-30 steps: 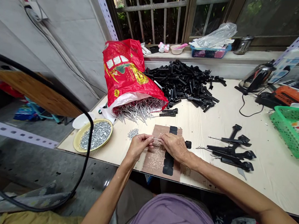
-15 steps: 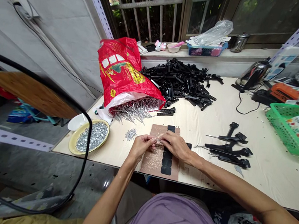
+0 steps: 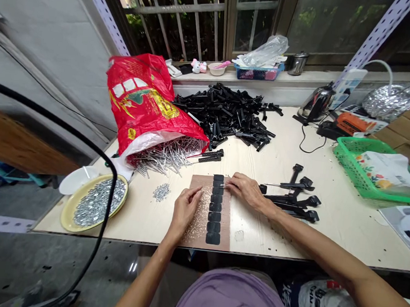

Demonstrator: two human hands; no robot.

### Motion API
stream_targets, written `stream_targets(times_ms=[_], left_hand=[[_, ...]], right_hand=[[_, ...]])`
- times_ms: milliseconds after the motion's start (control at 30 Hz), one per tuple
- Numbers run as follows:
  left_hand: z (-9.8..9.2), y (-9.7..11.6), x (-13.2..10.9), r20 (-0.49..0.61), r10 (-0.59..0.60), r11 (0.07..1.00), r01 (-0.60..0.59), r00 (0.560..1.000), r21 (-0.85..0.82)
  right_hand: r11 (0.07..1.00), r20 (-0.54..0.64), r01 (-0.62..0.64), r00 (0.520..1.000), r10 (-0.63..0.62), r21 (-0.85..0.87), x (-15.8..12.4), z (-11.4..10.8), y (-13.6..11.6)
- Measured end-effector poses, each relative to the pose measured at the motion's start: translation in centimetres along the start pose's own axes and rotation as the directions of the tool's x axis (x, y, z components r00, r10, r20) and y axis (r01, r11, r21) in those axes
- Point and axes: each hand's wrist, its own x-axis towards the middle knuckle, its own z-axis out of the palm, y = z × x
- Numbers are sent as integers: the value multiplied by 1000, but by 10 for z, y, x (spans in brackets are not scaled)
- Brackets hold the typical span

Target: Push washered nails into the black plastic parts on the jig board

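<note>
My right hand [image 3: 247, 191] is closed over the top right of a brown board [image 3: 223, 241]. A thin metal tip pokes out left of its fingers and a black handle end [image 3: 262, 189] shows behind it, seemingly one black-handled metal rod. Under the tip runs a column of black rounded pads [image 3: 215, 216] stuck along the board. My left hand [image 3: 185, 209] rests at the board's left side, thumb and fingers drawn together; whatever they hold, if anything, is too small to make out. Pale crumbs [image 3: 198, 221] lie between. A small heap of silvery bits [image 3: 162, 192] is left of the board.
A yellow bowl of silvery pieces [image 3: 69, 220] sits at the left edge. Behind are a red bag [image 3: 141, 93] spilling metal rods [image 3: 164, 156] and a pile of black handles [image 3: 231, 114]. Several black-handled rods [image 3: 297, 200] lie right, near a green basket [image 3: 355, 184]. A black cable [image 3: 98, 240] hangs left.
The hands have separated: my right hand moved right with the rod, my left hand dropped down and left. The view has shifted, so the table things appear further left.
</note>
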Motion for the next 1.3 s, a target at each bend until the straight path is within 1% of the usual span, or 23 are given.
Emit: stream_targets(times_ms=[67, 133, 167, 233, 267, 300, 333, 400, 467, 533, 600, 667, 733, 800, 867, 933, 1000, 1033, 1100, 1200, 1233, 1267, 1300], left_hand=[[-2, -5, -2, -35, 89, 988, -84, 995, 129], [0, -10, -4, -45, 128, 973, -116, 991, 201], [1, -12, -4, -51, 139, 967, -125, 989, 220], [3, -15, -5, -57, 154, 961, -136, 986, 242], [4, -15, -5, -59, 155, 960, -136, 986, 245], [5, -15, -4, -64, 154, 960, -134, 986, 245], [5, -14, -4, -73, 152, 962, -131, 986, 241], [4, -13, -5, -92, 148, 968, -125, 985, 219], [2, -13, -6, -97, 117, 981, -99, 988, 167], [-1, -13, -7, -69, 32, 997, -27, 997, 72], [-3, -15, -10, -31, -54, 998, 53, 998, -37], [-5, -17, -13, -28, -74, 991, 70, 997, -115], [-8, -18, -17, -54, -46, 990, 38, 997, -134], [-15, -17, -24, -76, 15, 998, -19, 997, -54], [-26, -17, -34, -39, 120, 986, -114, 992, 124], [-38, -18, -46, 89, 215, 924, -232, 973, 303], [-47, -21, -57, 226, 270, 852, -342, 936, 397], [-49, -23, -61, 275, 293, 819, -389, 916, 423], [-51, -27, -66, 338, 332, 759, -462, 881, 459], [-49, -26, -67, 415, 347, 693, -528, 841, 491], [-49, -25, -67, 434, 342, 685, -537, 834, 492], [-48, -23, -67, 436, 335, 689, -533, 835, 492], [-47, -21, -67, 417, 325, 708, -510, 849, 488]], right_hand=[[999, 2, 16, 1000, -16, -44, 1, 6, 5], [993, 30, 95, 995, -93, -69, -5, 12, 1], [982, 64, 173, 984, -168, -74, -9, 15, -2], [936, 144, 347, 931, -335, -65, -14, 18, -10], [914, 167, 402, 906, -389, -53, -14, 18, -12], [908, 170, 418, 898, -406, -39, -12, 17, -12], [919, 151, 393, 911, -385, -27, -8, 15, -10], [961, 97, 278, 956, -276, -7, 1, 9, -3], [985, 79, 171, 982, -171, 10, 6, 5, 6], [996, 82, 88, 993, -89, 23, 3, 4, 12], [998, 62, 18, 998, -21, 52, -6, 6, 14], [995, 22, -20, 1000, 18, 98, -17, 9, 14], [989, -19, -31, 999, 34, 142, -26, 9, 13], [986, -32, -37, 999, 43, 161, -32, 7, 13], [989, -19, -48, 999, 51, 143, -37, 2, 12], [992, 6, -54, 999, 53, 117, -43, -1, 10], [992, 6, -46, 999, 46, 121, -47, -2, 6], [990, -2, -38, 999, 39, 136, -48, -2, 4], [986, -18, -17, 1000, 21, 164, -49, -1, -4], [988, -20, 10, 1000, -7, 153, -47, -3, -20], [990, -14, 10, 1000, -8, 143, -47, -4, -26], [990, -7, 10, 1000, -9, 140, -46, -5, -33], [989, 4, 10, 1000, -11, 150, -46, -6, -39]])
